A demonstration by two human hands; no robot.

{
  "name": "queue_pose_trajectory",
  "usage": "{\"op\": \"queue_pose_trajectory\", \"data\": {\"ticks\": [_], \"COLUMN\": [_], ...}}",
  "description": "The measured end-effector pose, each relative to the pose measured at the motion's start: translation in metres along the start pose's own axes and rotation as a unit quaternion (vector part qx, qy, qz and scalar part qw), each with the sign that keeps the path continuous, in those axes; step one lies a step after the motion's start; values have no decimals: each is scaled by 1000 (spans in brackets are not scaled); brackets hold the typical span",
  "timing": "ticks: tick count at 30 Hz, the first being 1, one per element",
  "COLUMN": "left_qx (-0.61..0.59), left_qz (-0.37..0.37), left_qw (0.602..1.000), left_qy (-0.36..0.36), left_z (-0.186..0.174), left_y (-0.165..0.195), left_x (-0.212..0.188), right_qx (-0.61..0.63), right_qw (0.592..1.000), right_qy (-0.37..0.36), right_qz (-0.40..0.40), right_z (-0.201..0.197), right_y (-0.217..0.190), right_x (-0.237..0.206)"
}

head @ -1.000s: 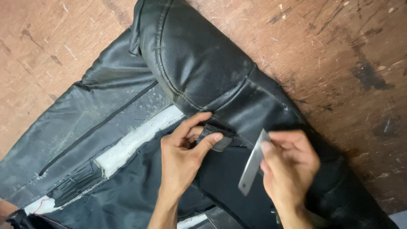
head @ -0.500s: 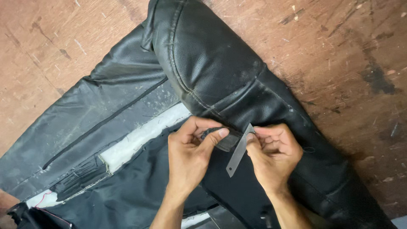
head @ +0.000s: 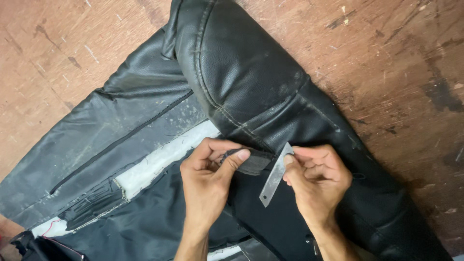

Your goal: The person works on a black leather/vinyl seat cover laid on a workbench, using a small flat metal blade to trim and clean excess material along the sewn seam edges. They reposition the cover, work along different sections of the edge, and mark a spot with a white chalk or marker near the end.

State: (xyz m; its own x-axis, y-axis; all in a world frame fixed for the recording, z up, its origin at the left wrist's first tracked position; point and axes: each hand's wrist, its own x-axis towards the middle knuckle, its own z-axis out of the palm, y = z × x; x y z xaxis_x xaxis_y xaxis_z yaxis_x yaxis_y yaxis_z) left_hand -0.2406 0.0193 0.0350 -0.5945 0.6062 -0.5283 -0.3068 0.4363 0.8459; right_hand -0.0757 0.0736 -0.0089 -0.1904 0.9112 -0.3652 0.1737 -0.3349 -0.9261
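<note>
Two hands work a black leather seat cover (head: 251, 92) on the brown wooden bench (head: 396, 58): left hand (head: 208, 176) pinches a seam flap (head: 253, 162), right hand (head: 316, 179) grips a thin steel blade (head: 274, 176) at the stitching, mid-unpicking; careful slicing seems due.

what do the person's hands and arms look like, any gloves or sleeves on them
Both hands are bare: no gloves on the left hand or the right hand. No rings, watch or wristband show on either. The forearms are uncovered as far as the bottom edge of the picture, with no sleeve in view. Fingernails look short and unpainted.
</note>
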Motion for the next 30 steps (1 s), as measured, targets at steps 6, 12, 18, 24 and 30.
{"op": "queue_pose_trajectory", "data": {"ticks": [6, 12, 18, 24, 30], "left_qx": [36, 31, -1, 213, 288], "left_qz": [-1, 20, 30, 127, 208], "left_qw": [999, 999, 999, 967, 924], "left_qy": [0, 2, 20, -52, -140], "left_z": [1, 2, 6, 17, 22], "left_y": [2, 2, -3, 8, 18], "left_x": [-4, -5, 3, -3, -8], "right_qx": [-27, -35, 13, 135, 331], "right_qw": [999, 999, 1000, 991, 942], "right_qy": [-10, 15, 19, 15, -38], "right_qz": [-26, -15, 8, 10, 39], "right_z": [3, 9, 3, -10, -24], "right_y": [-2, -5, -2, 8, 18], "right_x": [1, 4, 3, 6, 8]}}
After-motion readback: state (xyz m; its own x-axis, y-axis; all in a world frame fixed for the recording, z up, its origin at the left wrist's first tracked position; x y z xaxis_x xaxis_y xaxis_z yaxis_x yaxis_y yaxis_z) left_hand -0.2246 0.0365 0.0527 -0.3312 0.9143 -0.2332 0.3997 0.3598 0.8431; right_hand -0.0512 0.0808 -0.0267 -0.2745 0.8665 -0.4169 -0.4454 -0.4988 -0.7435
